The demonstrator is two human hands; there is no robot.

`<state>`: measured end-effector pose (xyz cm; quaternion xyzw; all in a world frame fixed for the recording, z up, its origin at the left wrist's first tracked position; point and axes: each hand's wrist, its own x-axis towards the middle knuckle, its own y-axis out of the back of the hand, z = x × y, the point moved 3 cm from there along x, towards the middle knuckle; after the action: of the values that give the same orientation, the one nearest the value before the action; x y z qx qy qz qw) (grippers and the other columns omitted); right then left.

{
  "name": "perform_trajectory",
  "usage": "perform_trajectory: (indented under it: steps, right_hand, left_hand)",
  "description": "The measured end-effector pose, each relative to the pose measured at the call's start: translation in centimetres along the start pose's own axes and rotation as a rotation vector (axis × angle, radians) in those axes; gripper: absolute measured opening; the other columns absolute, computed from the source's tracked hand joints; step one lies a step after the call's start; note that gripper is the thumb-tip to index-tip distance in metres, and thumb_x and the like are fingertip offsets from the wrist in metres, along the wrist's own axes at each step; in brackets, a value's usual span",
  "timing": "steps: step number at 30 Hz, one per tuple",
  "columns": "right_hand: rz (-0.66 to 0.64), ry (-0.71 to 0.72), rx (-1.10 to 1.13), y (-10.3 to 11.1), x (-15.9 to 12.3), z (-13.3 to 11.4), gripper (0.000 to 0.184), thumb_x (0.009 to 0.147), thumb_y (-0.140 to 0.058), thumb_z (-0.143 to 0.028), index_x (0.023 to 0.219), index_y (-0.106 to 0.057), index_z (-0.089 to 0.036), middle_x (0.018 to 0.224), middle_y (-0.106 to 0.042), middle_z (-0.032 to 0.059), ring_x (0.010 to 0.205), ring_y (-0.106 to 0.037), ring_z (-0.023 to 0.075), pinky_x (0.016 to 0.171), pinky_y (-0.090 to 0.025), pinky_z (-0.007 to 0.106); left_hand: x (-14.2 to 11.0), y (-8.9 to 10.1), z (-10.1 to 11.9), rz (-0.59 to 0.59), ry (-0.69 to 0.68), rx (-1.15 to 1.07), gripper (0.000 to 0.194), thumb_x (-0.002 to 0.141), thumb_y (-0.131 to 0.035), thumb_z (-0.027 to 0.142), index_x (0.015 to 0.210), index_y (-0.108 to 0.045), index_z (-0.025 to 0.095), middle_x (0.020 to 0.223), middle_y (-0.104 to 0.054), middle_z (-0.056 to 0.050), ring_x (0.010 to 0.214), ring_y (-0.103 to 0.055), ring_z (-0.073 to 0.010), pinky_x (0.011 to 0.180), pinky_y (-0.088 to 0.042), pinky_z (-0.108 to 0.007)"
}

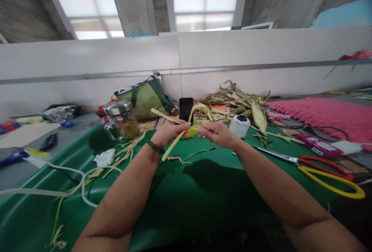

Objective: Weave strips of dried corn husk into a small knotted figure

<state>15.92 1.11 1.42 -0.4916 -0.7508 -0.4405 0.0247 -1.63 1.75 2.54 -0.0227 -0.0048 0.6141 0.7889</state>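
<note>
Pinched narrow in left hand [173,131]: pale husk strips [173,144], crossed above green cover [203,205], before upright phone [186,106]. Right hand [217,133] closed just beside; can't tell whether it grips anything. Strips seem mid-handling, fingertip work; next move calls for steady left pinch. Crossing hidden by fingers, right fingertips unclear.

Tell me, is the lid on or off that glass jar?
On: the metal lid sits across the top of the glass jar, covering its mouth.

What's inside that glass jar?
Through its side, the jar shows something yellow-green low down, too unclear to name. The lid covers its mouth, hiding any view in from above.
</note>
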Motion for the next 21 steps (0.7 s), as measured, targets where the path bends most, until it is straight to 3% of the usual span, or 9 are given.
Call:
perform_trajectory:
  steps: [5, 8, 11, 13, 14, 16, 18, 19, 21]
  right_hand:
    - [-0.119, -0.125, 0.134, 0.2, 0.0, 0.3, 0.040, 0.086, -0.049, -0.047, 0.065, -0.059, -0.015, 0.048, -0.054, -0.0023, 0.040, -0.047, 0.0077, 0.043, -0.038, 0.020]
    - [-0.104, -0.124, 0.163, 0.9, 0.0, 0.9, 0.040, 0.082, -0.055, -0.050, 0.066, -0.064, -0.014, 0.055, -0.061, 0.0008, 0.049, -0.056, 0.0105, 0.049, -0.044, 0.021]
    - [0.168, -0.147, 0.221, 2.7, 0.1, 2.0, 0.042, 0.077, -0.060, -0.057, 0.072, -0.068, -0.015, 0.067, -0.067, 0.0036, 0.062, -0.062, 0.0132, 0.059, -0.049, 0.023]
    - [0.371, -0.179, 0.371, 3.7, 0.1, 2.7, 0.052, 0.077, -0.054, -0.065, 0.079, -0.069, -0.016, 0.072, -0.068, 0.0051, 0.066, -0.063, 0.0137, 0.063, -0.051, 0.025]
    - [0.379, -0.192, 0.441, 3.7, 0.1, 2.8, 0.055, 0.077, -0.050, -0.068, 0.080, -0.070, -0.016, 0.073, -0.069, 0.0057, 0.067, -0.064, 0.0138, 0.064, -0.051, 0.026]
    - [0.226, -0.183, 0.468, 2.6, 0.3, 2.4, 0.048, 0.072, -0.062, -0.063, 0.079, -0.071, -0.016, 0.072, -0.069, 0.0046, 0.066, -0.063, 0.0134, 0.063, -0.051, 0.025]
    - [-0.020, -0.152, 0.406, 0.9, 0.4, 1.5, 0.037, 0.061, -0.077, -0.049, 0.075, -0.072, -0.015, 0.066, -0.067, 0.0019, 0.059, -0.060, 0.0117, 0.056, -0.049, 0.023]
    - [-0.083, -0.145, 0.395, 0.2, 0.4, 1.2, 0.033, 0.062, -0.077, -0.045, 0.071, -0.072, -0.014, 0.061, -0.065, 0.0010, 0.056, -0.058, 0.0109, 0.053, -0.047, 0.022]
    - [-0.077, -0.138, 0.413, -0.4, 0.3, 0.6, 0.030, 0.065, -0.075, -0.043, 0.066, -0.072, -0.014, 0.055, -0.064, 0.0006, 0.051, -0.056, 0.0100, 0.050, -0.046, 0.022]
  left_hand:
    - [-0.2, 0.0, 0.3, -0.116, 0.034, -0.008, 0.022, 0.070, -0.076, 0.029, 0.076, -0.067, 0.010, 0.060, -0.066, -0.004, 0.056, -0.064, -0.0120, 0.055, -0.053, -0.021]
    - [-0.2, 0.6, 0.7, -0.080, -0.022, 0.011, 0.020, 0.064, -0.078, 0.020, 0.080, -0.068, 0.012, 0.063, -0.067, -0.001, 0.054, -0.061, -0.0090, 0.058, -0.052, -0.020]
    - [-0.4, 0.9, 1.0, -0.081, -0.080, 0.130, 0.017, 0.063, -0.076, 0.018, 0.078, -0.068, 0.012, 0.062, -0.065, 0.001, 0.051, -0.057, -0.0072, 0.054, -0.049, -0.019]
    - [-0.4, 0.5, 1.1, -0.168, -0.129, 0.215, 0.017, 0.063, -0.074, 0.019, 0.077, -0.066, 0.012, 0.059, -0.063, 0.002, 0.050, -0.056, -0.0073, 0.051, -0.046, -0.018]
    - [-0.5, 0.2, 1.0, -0.223, -0.153, 0.242, 0.018, 0.062, -0.074, 0.018, 0.077, -0.064, 0.013, 0.057, -0.061, 0.003, 0.049, -0.055, -0.0074, 0.050, -0.046, -0.019]
    - [-0.5, -0.4, 0.7, -0.313, -0.185, 0.269, 0.023, 0.060, -0.074, 0.018, 0.077, -0.059, 0.015, 0.056, -0.059, 0.005, 0.048, -0.055, -0.0077, 0.049, -0.044, -0.019]
    - [-0.3, -0.9, 0.3, -0.358, -0.187, 0.284, 0.028, 0.059, -0.076, 0.019, 0.078, -0.056, 0.015, 0.056, -0.059, 0.006, 0.048, -0.055, -0.0081, 0.049, -0.044, -0.019]
    - [-0.2, -1.0, 0.1, -0.365, -0.179, 0.277, 0.030, 0.059, -0.077, 0.020, 0.079, -0.055, 0.015, 0.057, -0.059, 0.005, 0.049, -0.055, -0.0084, 0.049, -0.044, -0.019]
    - [0.0, -0.9, -0.1, -0.344, -0.154, 0.193, 0.032, 0.063, -0.076, 0.026, 0.085, -0.056, 0.015, 0.060, -0.061, 0.004, 0.051, -0.057, -0.0092, 0.053, -0.047, -0.021]
